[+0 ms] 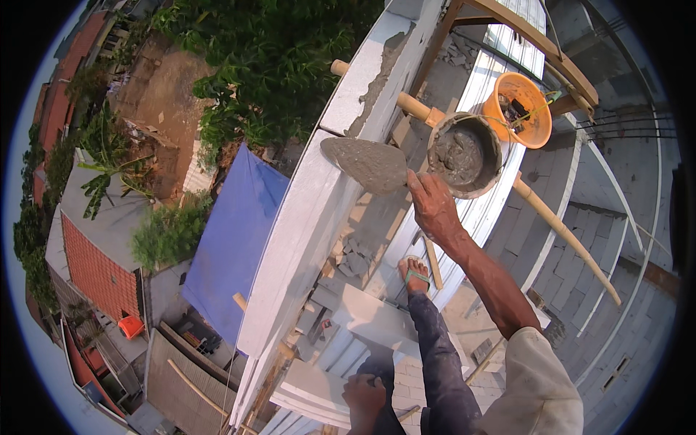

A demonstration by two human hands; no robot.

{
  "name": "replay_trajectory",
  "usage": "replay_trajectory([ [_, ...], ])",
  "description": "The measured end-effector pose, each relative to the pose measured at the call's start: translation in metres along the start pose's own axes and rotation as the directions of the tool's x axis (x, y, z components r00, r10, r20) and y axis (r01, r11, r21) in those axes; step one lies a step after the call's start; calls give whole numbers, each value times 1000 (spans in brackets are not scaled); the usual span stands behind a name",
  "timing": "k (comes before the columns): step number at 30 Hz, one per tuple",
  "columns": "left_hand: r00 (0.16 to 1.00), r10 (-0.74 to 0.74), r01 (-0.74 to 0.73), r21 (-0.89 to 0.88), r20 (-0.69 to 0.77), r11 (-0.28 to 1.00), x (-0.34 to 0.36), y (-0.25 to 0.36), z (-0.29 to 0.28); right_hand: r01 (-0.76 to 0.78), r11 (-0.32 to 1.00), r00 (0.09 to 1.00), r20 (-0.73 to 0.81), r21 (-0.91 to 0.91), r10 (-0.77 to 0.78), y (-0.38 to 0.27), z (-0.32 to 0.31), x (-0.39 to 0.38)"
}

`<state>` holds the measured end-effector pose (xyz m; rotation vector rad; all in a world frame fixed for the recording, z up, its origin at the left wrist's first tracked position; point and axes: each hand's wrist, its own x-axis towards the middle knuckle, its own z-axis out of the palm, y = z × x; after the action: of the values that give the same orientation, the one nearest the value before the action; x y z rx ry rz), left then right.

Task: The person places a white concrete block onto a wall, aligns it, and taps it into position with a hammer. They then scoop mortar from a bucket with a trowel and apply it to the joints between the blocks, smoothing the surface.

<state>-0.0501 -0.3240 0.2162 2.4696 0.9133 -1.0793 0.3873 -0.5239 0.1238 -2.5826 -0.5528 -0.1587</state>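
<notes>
My right hand (433,206) is closed on the handle of a trowel (366,165). Grey mortar coats its broad blade, which is over the inner edge of the white block wall (297,217). Just beyond the hand stands a dark-rimmed bucket (497,161) with wet mortar (457,156) inside. A rough strip of mortar (378,80) lies along the wall's top, past a joint between blocks. Low in the view, my left hand (365,395) is curled in front of my dark trousers; what it may hold is hidden.
An orange bucket (540,134) with small dark items stands beside the mortar bucket. My sandalled foot (415,275) is on white ribbed planking (453,254). Bamboo poles (569,235) cross the scaffold, and a wooden frame (533,32) rises ahead. Left of the wall is a drop toward a blue tarpaulin (235,243) and roofs.
</notes>
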Motion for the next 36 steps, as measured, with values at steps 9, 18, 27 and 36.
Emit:
replay_trajectory([
  [9, 998, 20, -23, 47, 51, 999, -2, 12, -5, -518, 840, 838, 292, 162, 461, 68, -38, -128],
  [18, 998, 12, -18, 97, 63, 995, 2, 25, -8, -638, 733, 685, 261, -235, 680, 261, 56, -74],
  [27, 998, 43, -47, 122, 34, 991, 2, 29, -6, -736, 474, 674, 587, 483, 448, 269, 49, -115],
  [36, 999, -42, 39, 105, 24, 994, -12, 46, 7, -864, 356, 503, 597, 356, 625, 208, 38, -114],
])
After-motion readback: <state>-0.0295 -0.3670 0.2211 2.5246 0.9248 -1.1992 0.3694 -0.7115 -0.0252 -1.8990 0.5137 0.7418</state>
